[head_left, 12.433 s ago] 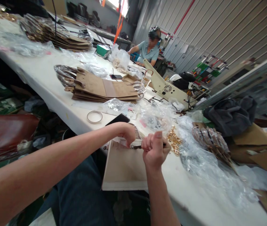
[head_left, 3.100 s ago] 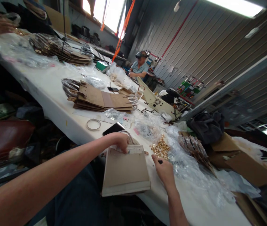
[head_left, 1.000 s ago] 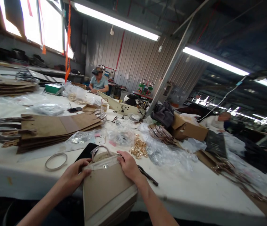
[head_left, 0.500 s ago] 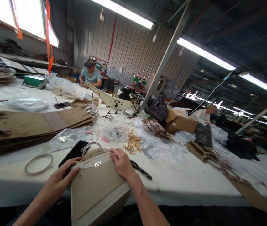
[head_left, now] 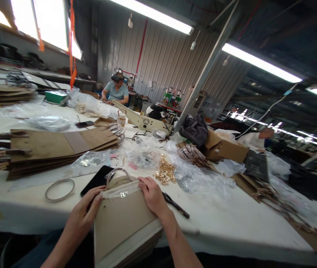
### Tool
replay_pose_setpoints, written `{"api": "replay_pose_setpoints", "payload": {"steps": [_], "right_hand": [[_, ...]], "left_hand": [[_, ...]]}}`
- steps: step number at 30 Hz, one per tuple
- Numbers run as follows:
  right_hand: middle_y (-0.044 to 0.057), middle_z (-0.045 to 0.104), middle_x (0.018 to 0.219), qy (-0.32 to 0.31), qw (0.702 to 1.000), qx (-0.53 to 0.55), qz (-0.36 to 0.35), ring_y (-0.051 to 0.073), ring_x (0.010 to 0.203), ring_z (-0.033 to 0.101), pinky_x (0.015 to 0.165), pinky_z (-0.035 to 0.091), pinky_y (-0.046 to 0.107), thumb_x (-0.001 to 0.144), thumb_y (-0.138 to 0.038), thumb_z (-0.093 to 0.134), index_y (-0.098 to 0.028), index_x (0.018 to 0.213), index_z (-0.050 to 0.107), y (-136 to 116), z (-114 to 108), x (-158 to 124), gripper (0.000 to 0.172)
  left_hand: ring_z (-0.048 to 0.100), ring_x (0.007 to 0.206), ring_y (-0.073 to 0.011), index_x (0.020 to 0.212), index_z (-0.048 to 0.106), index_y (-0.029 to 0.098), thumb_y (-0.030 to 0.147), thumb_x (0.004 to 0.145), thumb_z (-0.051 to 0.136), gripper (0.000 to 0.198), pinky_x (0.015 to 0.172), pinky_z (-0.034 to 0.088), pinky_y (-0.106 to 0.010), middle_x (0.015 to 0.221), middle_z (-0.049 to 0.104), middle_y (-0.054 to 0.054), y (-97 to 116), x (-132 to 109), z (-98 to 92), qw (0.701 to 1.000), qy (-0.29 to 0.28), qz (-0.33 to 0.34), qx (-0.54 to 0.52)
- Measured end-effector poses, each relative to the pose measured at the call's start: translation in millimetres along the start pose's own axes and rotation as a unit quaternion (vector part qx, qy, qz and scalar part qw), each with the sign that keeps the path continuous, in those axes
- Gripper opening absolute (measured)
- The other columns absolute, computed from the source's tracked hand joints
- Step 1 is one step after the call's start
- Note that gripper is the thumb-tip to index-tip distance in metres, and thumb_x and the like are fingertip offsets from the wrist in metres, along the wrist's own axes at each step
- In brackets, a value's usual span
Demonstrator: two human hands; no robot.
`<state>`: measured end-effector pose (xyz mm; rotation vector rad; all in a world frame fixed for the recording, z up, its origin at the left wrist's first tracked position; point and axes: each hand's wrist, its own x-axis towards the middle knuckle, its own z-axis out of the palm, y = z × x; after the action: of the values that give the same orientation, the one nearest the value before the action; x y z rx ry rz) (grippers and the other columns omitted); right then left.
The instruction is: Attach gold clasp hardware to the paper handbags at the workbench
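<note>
A tan bag panel piece, looking like an unfinished handbag (head_left: 125,223), leans at the table's front edge between my hands. My left hand (head_left: 87,208) grips its upper left corner, thumb in front and fingers behind. At the upper right corner, my right hand (head_left: 153,195) pinches the top edge. A small silver metal plate (head_left: 124,194) sits on the pale strip along that edge. Behind it a clear-wrapped handle loop (head_left: 119,171) rises. To the right lies a dark pliers-like tool (head_left: 176,206), and a black phone-like slab (head_left: 97,180) lies behind my left hand.
Gold metal fittings (head_left: 165,171) are heaped beyond the bag, beside plastic bags (head_left: 203,176). Stacked brown panels (head_left: 47,149) and a coiled ring (head_left: 60,190) lie left. A cardboard box (head_left: 225,147) stands right. Across the table a person (head_left: 116,91) sits near a cream machine (head_left: 144,121).
The whole scene has shifted right in view as the camera turned left. Both hands keep the same hold on the handbag.
</note>
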<state>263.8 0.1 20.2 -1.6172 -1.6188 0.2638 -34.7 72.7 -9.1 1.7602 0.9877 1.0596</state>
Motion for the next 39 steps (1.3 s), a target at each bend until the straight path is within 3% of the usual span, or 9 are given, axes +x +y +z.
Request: {"api": "replay_pose_setpoints", "payload": {"steps": [16, 28, 39], "right_hand": [[0.013, 0.074, 0.132, 0.004, 1.0, 0.014, 0.011, 0.035, 0.126, 0.068, 0.115, 0.054, 0.053, 0.11, -0.054, 0.053, -0.026, 0.135, 0.078, 21.5, 11.2, -0.7, 0.045], [0.013, 0.074, 0.132, -0.002, 1.0, -0.014, -0.006, 0.031, 0.126, 0.069, 0.116, 0.053, 0.047, 0.112, -0.051, 0.051, -0.023, 0.136, 0.077, 25.2, 11.1, -1.8, 0.045], [0.012, 0.074, 0.13, 0.002, 1.0, -0.025, -0.012, 0.03, 0.124, 0.07, 0.111, 0.055, 0.044, 0.113, -0.048, 0.05, -0.024, 0.136, 0.076, 25.5, 11.9, -2.0, 0.042]], "left_hand": [[0.066, 0.135, -0.0307, 0.12, 0.077, 0.023, 0.054, 0.112, 0.047, 0.043, 0.117, 0.055, -0.043, 0.143, 0.071, -0.015, 13.0, -13.0, -0.8, 0.999, 0.022, 0.037, -0.004], [0.067, 0.13, -0.028, 0.12, 0.076, 0.023, 0.046, 0.112, 0.052, 0.034, 0.114, 0.053, -0.041, 0.138, 0.073, -0.012, 7.4, -13.6, 2.8, 0.997, 0.042, 0.058, -0.021], [0.069, 0.129, -0.0293, 0.12, 0.078, 0.021, 0.048, 0.111, 0.053, 0.038, 0.114, 0.055, -0.043, 0.138, 0.073, -0.015, 5.9, -14.0, 2.3, 0.997, 0.046, 0.061, -0.024]]}}
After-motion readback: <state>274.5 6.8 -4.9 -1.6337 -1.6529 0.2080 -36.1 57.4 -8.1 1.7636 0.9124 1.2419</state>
